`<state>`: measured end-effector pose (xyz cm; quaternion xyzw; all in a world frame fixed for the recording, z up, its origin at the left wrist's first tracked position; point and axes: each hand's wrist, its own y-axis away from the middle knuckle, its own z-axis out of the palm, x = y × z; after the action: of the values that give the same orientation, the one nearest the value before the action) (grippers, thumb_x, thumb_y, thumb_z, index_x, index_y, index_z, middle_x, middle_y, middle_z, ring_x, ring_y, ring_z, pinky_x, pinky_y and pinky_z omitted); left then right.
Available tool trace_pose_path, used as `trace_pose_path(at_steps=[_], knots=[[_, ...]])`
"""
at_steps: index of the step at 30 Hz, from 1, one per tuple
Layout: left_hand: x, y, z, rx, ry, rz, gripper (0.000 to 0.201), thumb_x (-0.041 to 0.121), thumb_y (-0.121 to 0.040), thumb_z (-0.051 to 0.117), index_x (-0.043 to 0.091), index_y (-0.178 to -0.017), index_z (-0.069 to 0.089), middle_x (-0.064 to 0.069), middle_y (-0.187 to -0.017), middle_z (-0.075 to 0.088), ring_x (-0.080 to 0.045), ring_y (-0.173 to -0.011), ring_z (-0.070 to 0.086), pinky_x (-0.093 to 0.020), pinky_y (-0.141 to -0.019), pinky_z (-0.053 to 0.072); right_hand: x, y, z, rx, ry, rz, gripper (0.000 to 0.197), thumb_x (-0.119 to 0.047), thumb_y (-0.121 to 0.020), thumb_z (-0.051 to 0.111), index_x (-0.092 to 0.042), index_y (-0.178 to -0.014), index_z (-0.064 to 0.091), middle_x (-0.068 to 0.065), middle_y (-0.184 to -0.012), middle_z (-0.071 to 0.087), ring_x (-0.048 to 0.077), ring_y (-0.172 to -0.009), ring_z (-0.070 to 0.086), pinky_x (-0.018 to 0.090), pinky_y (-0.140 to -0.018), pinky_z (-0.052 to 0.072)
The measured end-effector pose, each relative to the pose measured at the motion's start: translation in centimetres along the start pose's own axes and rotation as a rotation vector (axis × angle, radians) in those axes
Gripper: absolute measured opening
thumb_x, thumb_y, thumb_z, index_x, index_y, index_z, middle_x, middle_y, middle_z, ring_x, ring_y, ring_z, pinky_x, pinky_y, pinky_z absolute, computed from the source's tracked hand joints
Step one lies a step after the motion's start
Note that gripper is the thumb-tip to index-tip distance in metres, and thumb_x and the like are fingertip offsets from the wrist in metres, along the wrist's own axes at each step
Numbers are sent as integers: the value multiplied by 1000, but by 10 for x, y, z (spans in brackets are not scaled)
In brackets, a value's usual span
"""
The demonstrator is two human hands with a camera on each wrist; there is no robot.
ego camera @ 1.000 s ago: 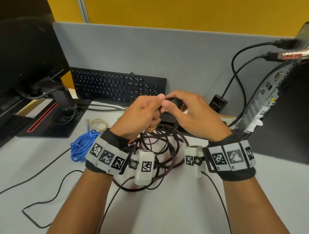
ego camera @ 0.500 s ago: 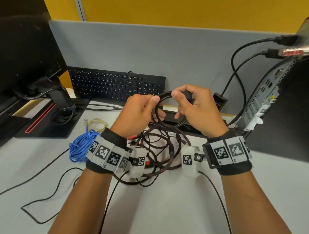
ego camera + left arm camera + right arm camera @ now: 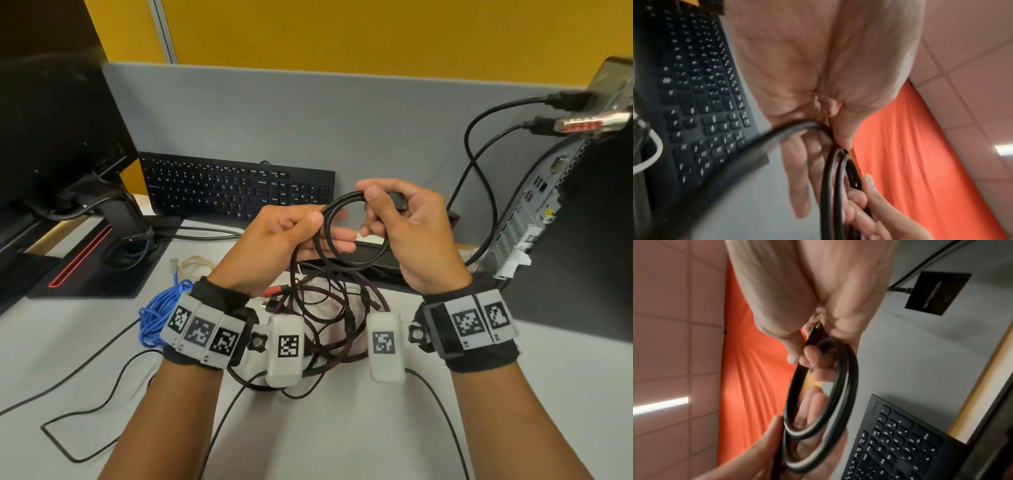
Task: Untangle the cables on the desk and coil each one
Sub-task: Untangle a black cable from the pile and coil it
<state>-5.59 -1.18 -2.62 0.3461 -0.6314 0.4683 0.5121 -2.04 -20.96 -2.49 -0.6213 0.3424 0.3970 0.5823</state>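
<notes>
Black cable (image 3: 352,233), looped into a small coil, held mid-frame above the tangle (image 3: 325,318) on desk (image 3: 342,428). Left hand (image 3: 277,246) pinches coil's left side w/ thumb; right hand (image 3: 411,236) curled round its top. Blue cable (image 3: 157,311) lower left.

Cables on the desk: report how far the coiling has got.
Done, apparently: the blue cable lies bundled by the left wrist. In hand: both hands, left hand and right hand, hold a black cable wound into a couple of loops. Left: the dark red cable and thin black ones remain tangled beneath.
</notes>
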Motion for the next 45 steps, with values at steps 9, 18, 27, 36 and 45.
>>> trace_pose_path(at_steps=[9, 18, 27, 36, 45], knots=[[12, 1, 5, 9, 243, -147, 34, 27, -107, 32, 4, -92, 53, -6, -65, 48, -18, -56, 44, -33, -66, 54, 4, 5, 23, -91, 103, -47, 13, -24, -98, 65, -21, -102, 77, -6, -68, 62, 13, -58, 53, 41, -61, 50], [14, -3, 12, 200, 249, -35, 38, 32, -109, 33, 18, -75, 45, 7, -56, 22, -9, -45, 14, -28, -46, 13, 0, 10, 13, -345, 56, 75, 66, -49, -91, 61, -26, -147, 35, 10, -99, 75, 22, -92, 72, 33, -88, 57], [17, 1, 4, 217, -103, -21, 39, 31, -110, 33, 16, -75, 45, 4, -57, 25, -11, -43, 18, -22, -40, 20, -3, 14, 3, -359, 133, 211, 81, -44, -80, 75, -26, -149, 37, 7, -113, 73, 19, -105, 72, 49, -94, 57], [13, 3, 17, 76, -456, 36, 41, 26, -109, 36, 7, -77, 51, 11, -50, 31, -6, -40, 27, -20, -42, 25, -22, 19, 13, -530, 799, -162, 8, -16, -104, 49, -19, -108, 55, -6, -87, 60, 6, -72, 55, 24, -65, 46], [6, 1, 21, 106, 106, 143, 40, 38, -109, 31, 12, -83, 48, 4, -56, 23, -14, -46, 31, -29, -56, 48, -19, 4, 7, -241, 505, -212, 15, -15, -106, 47, -20, -99, 59, -5, -66, 57, 11, -62, 54, 29, -65, 46]])
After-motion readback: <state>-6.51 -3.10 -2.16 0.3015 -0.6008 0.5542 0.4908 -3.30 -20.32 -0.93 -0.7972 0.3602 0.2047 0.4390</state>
